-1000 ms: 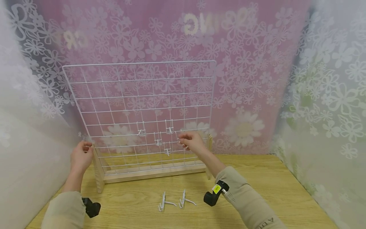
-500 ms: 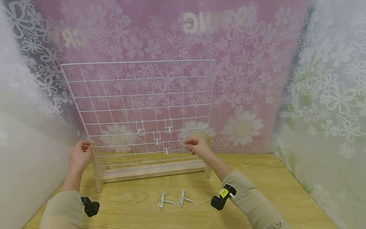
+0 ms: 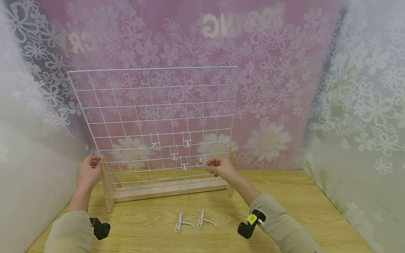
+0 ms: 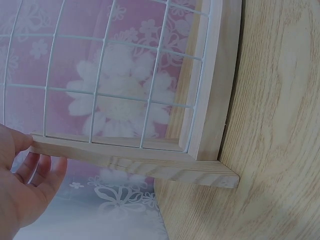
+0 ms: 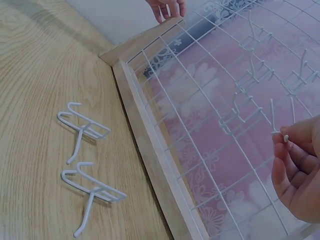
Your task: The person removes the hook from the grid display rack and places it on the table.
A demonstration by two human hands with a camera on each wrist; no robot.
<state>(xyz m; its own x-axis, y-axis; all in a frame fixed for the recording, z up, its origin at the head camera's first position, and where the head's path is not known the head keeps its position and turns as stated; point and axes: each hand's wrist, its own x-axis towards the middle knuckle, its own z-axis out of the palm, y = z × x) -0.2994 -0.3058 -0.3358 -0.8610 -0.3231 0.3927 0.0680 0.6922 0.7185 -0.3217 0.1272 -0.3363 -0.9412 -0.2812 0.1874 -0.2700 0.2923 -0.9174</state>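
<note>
A white wire grid panel [image 3: 152,69] stands upright in a wooden stand [image 3: 171,193]. My left hand [image 3: 90,173] pinches the top of the stand's left post [image 4: 75,149], thumb on one side and fingers on the other. Between thumb and fingertips of my right hand [image 3: 224,168] is a white wire hook [image 5: 272,112], held close before the lower right of the grid; its two prongs point at the mesh. Whether they touch the wire I cannot tell. Part of this hook is hidden by the fingers. Several similar hooks [image 3: 174,156] hang on the grid left of it.
Two loose white hooks [image 3: 179,222] lie side by side on the wood-grain table [image 3: 142,232], in front of the stand. Behind the grid hangs a pink flowered curtain [image 3: 272,88]. Pale flowered sheets [image 3: 364,116] close in both sides.
My right hand has moved right and a little down along the grid with the hook, and the hook's prongs have turned from upright to pointing left. My left hand stays on the post.
</note>
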